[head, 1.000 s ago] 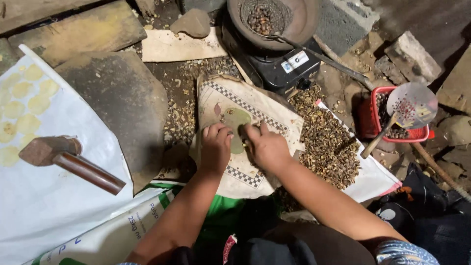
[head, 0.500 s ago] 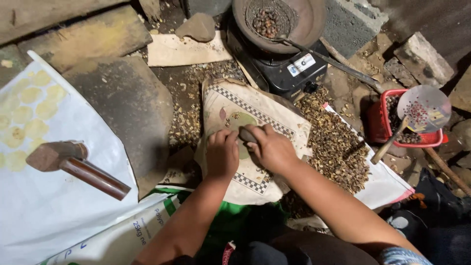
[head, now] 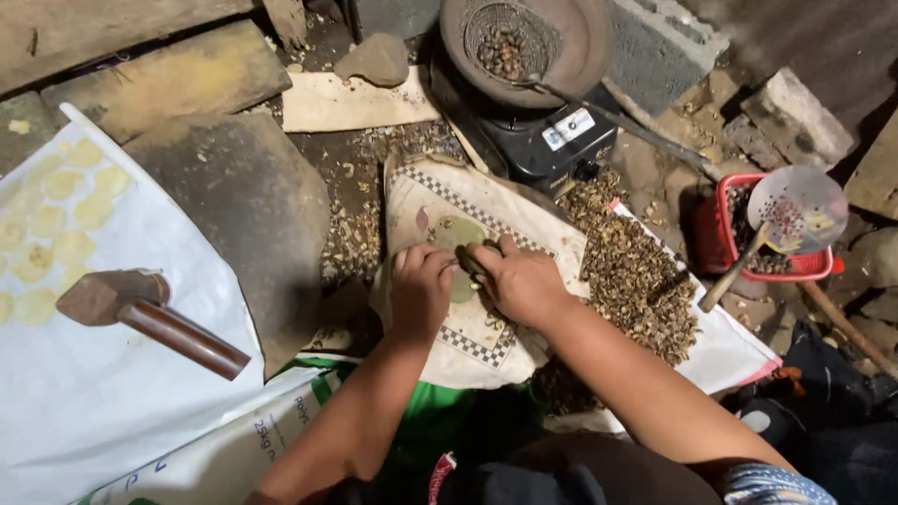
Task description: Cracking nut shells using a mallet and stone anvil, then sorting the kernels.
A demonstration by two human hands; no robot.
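A: What are the two hands doing over that cream sack cloth with the black-and-white chequered border (head: 486,341)?

B: The left hand (head: 420,290) is curling its fingers down, pressing on the edge of a thin, flat, pale green disc (head: 456,236) lying on the cloth. The right hand (head: 524,281) is gripping a small dark stick-like tool (head: 472,261), and its tip is resting on the disc between both hands.

A: And around them?

B: A heap of brown husks and shells (head: 636,281) is lying just right of the cloth. A wooden-handled mallet (head: 140,313) is resting on the white plastic sheet (head: 84,402) well to the left, beside rows of pale yellow flattened discs (head: 47,234). A black stove (head: 533,131) is carrying a dark round pan (head: 580,37) with a wire mesh scoop of brown nuts (head: 505,47)
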